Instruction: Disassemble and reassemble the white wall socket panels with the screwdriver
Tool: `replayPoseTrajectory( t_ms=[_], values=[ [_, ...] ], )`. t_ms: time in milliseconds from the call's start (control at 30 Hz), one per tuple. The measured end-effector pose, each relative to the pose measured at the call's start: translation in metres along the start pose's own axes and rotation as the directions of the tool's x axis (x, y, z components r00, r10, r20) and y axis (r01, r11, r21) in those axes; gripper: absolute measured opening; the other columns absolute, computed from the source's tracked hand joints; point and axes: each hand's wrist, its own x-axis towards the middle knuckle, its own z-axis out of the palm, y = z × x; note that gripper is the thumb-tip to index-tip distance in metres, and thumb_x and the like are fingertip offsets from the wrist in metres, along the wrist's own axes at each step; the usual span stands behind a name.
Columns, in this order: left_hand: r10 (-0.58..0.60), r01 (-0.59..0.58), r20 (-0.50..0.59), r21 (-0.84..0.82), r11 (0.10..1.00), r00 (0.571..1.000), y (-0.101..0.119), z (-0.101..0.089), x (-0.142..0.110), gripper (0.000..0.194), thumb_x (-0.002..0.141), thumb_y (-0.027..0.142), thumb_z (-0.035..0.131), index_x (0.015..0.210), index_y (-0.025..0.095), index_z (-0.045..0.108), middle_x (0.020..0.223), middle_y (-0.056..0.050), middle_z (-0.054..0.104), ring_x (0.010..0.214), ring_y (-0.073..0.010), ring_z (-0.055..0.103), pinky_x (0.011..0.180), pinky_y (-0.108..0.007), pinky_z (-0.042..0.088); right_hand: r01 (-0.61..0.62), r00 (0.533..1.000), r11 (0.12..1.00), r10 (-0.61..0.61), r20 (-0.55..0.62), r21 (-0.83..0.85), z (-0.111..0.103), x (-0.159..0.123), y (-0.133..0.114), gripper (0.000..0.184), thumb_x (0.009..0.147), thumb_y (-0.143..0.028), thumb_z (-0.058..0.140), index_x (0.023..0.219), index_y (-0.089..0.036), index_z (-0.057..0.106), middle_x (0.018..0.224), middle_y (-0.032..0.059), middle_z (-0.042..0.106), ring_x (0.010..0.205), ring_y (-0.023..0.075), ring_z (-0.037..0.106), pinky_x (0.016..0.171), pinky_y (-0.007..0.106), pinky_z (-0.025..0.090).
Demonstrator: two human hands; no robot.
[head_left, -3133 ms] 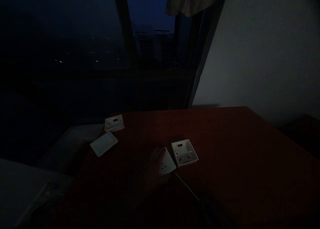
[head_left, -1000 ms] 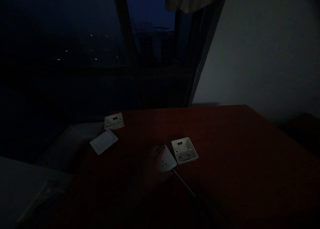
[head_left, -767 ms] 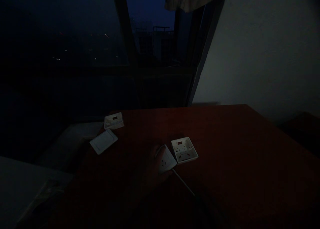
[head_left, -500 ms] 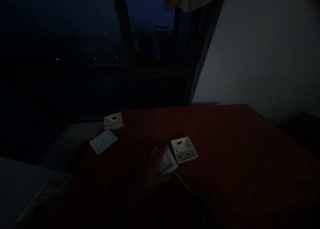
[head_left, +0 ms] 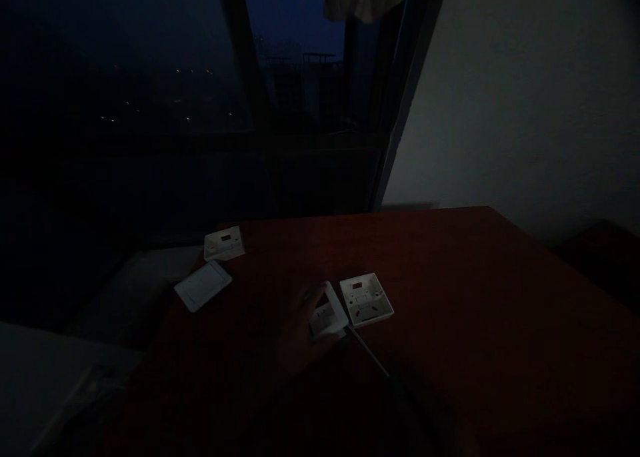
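My left hand (head_left: pixel 297 337) is closed around a white wall socket (head_left: pixel 340 316), thumb and fingers on its edges. The socket's outer frame stands raised from the inner part, and a dark gap shows inside it. A screwdriver (head_left: pixel 369 351) with a thin metal shaft touches the socket's near right corner with its tip. My right hand (head_left: pixel 425 410) is on the screwdriver's dark handle, almost lost in shadow. Just right of the socket lies a white open back box (head_left: pixel 367 300), hollow side up.
At the table's left edge lie a white faceplate (head_left: pixel 203 285) and a second white back box (head_left: pixel 224 244). The reddish-brown table (head_left: pixel 450 264) stands against a window (head_left: pixel 175 177) and a pale wall (head_left: pixel 515 110). The light is very dim.
The socket's frame has come up from its inner part at the screwdriver tip, where the face was flush before. My left hand and the socket have shifted slightly left. The boxes lie unchanged.
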Motion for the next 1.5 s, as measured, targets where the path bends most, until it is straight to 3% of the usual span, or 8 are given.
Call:
replayPoseTrajectory(
  t_ms=[200, 400, 533, 733, 833, 1000, 1167, 1500],
  values=[
    [0.073, -0.060, -0.129, 0.098, 0.993, 0.989, -0.018, -0.030, 0.027, 0.071, 0.079, 0.029, 0.064, 0.142, 0.027, 0.031, 0.150, -0.007, 0.030, 0.137, -0.0274, 0.029, 0.111, -0.046, 0.030, 0.013, 0.986, 0.995, -0.029, 0.162, 0.100, -0.017, 0.019, -0.006, 0.040, 0.085, -0.048, 0.053, 0.114, -0.026, 0.069, 0.119, 0.0059, 0.068, 0.110, 0.0260, 0.063, 0.092, 0.033, 0.053],
    [0.230, -0.238, 0.091, 0.103, 0.966, 0.969, -0.042, -0.025, 0.066, 0.080, 0.067, 0.010, 0.065, 0.140, 0.024, 0.036, 0.149, -0.008, 0.032, 0.138, -0.0260, 0.029, 0.112, -0.042, 0.029, 0.022, 0.990, 0.990, -0.041, 0.135, 0.137, -0.014, 0.024, -0.009, 0.036, 0.085, -0.042, 0.054, 0.113, -0.025, 0.069, 0.116, 0.0071, 0.069, 0.106, 0.0252, 0.065, 0.088, 0.033, 0.055],
    [0.234, -0.243, 0.128, 0.060, 0.968, 0.964, -0.049, -0.021, 0.075, 0.080, 0.067, 0.008, 0.065, 0.140, 0.024, 0.036, 0.151, -0.008, 0.029, 0.140, -0.0273, 0.025, 0.114, -0.046, 0.025, 0.016, 0.986, 0.984, -0.045, 0.158, 0.180, -0.019, 0.023, -0.010, 0.036, 0.085, -0.044, 0.054, 0.112, -0.026, 0.070, 0.118, 0.0068, 0.068, 0.108, 0.0249, 0.064, 0.091, 0.032, 0.053],
    [0.143, -0.142, -0.024, 0.055, 0.988, 0.989, -0.033, -0.034, 0.048, 0.053, 0.083, 0.016, 0.053, 0.135, 0.022, 0.043, 0.145, -0.008, 0.041, 0.134, -0.0252, 0.037, 0.111, -0.043, 0.031, -0.130, 0.979, 0.961, 0.086, 0.184, 0.244, -0.018, 0.027, -0.007, 0.046, 0.081, -0.057, 0.054, 0.111, -0.026, 0.070, 0.120, 0.0068, 0.068, 0.109, 0.0273, 0.063, 0.094, 0.037, 0.051],
    [0.049, -0.050, 0.015, 0.068, 0.996, 0.999, -0.014, -0.029, 0.024, 0.049, 0.087, 0.030, 0.056, 0.134, 0.024, 0.045, 0.142, -0.008, 0.044, 0.130, -0.0285, 0.041, 0.107, -0.047, 0.035, -0.181, 0.978, 0.942, 0.142, 0.154, 0.283, -0.017, 0.030, -0.008, 0.051, 0.081, -0.060, 0.053, 0.115, -0.025, 0.068, 0.123, 0.0075, 0.065, 0.112, 0.0271, 0.061, 0.095, 0.037, 0.050],
    [0.000, 0.001, -0.019, 0.042, 0.999, 1.000, 0.009, -0.001, -0.009, 0.070, 0.077, 0.040, 0.070, 0.139, 0.029, 0.039, 0.144, -0.007, 0.041, 0.128, -0.0311, 0.042, 0.104, -0.048, 0.038, -0.176, 0.979, 0.940, 0.138, 0.146, 0.291, -0.016, 0.038, -0.011, 0.050, 0.083, -0.056, 0.052, 0.118, -0.024, 0.064, 0.126, 0.0082, 0.064, 0.115, 0.0262, 0.059, 0.098, 0.039, 0.047],
    [-0.034, 0.037, -0.066, 0.050, 0.998, 0.997, 0.009, 0.017, -0.018, 0.078, 0.069, 0.034, 0.077, 0.138, 0.028, 0.041, 0.148, -0.007, 0.036, 0.130, -0.0323, 0.039, 0.105, -0.049, 0.037, -0.077, 0.992, 0.957, 0.044, 0.120, 0.280, -0.012, 0.044, -0.012, 0.043, 0.085, -0.051, 0.053, 0.114, -0.023, 0.066, 0.120, 0.0086, 0.067, 0.109, 0.0259, 0.063, 0.094, 0.036, 0.050],
    [0.049, -0.049, -0.023, 0.016, 0.999, 0.999, -0.003, 0.021, -0.022, 0.072, 0.075, 0.025, 0.070, 0.140, 0.030, 0.038, 0.150, -0.006, 0.033, 0.132, -0.0304, 0.038, 0.107, -0.048, 0.036, -0.041, 0.997, 0.979, 0.026, 0.078, 0.199, -0.007, 0.044, -0.011, 0.043, 0.084, -0.050, 0.052, 0.114, -0.021, 0.067, 0.115, 0.0089, 0.070, 0.103, 0.0260, 0.066, 0.091, 0.037, 0.052]
  ],
)
